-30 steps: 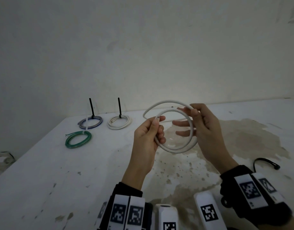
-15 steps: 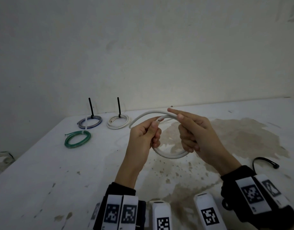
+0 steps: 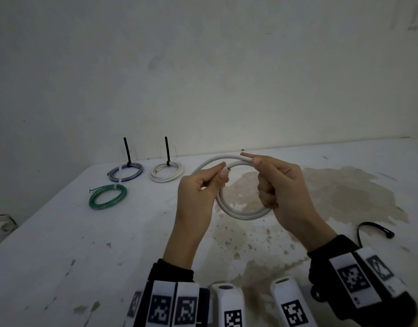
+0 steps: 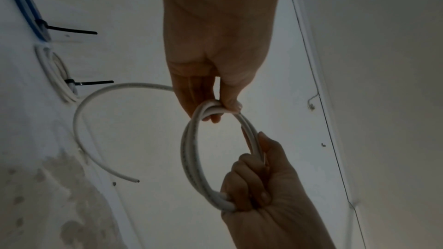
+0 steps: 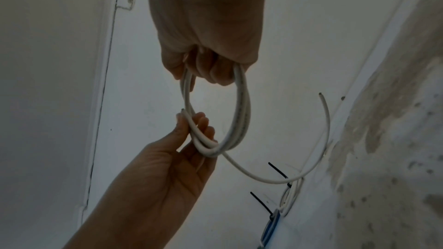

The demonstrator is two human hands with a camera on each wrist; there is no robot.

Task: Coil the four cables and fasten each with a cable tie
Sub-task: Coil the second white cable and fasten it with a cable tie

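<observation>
- Head view: the left hand [image 3: 198,185] pinches the white cable [image 3: 241,214] between thumb and forefinger at the coil's 10 o'clock side, close to one cut end of the cable.
- The right hand [image 3: 281,187] has its lower fingers curled round the coil at 3 o'clock, forefinger stretched out along the top strand, thumb pressing on it.
- The coil hangs in the air above the stained table [image 3: 61,256], touching nothing but the two hands.
- At 10 o'clock from the hands lie three tied coils: a green coil [image 3: 107,197], a blue coil [image 3: 125,172] and a white coil [image 3: 166,172], the last two with black tie tails standing upright.
- A loose black cable tie [image 3: 373,230] lies at 4 o'clock from the hands, near the table's right side; the wall [image 3: 203,67] rises just behind the far table edge.
- Left wrist view: the left hand [image 4: 215,63] pinches the bundled strands at the loop's top; one free tail [image 4: 95,101] arcs away toward 9 o'clock and ends in the air above the table.
- The right hand [image 4: 263,186] grips the loop's lower side at 5 o'clock, fingers wrapped round the strands.
- Right wrist view: the right hand [image 5: 208,44] holds the loop's top in curled fingers; the left hand [image 5: 167,158] pinches its bottom at 7 o'clock, and the free tail [image 5: 311,158] sweeps toward 3 o'clock, its end pointing up.
</observation>
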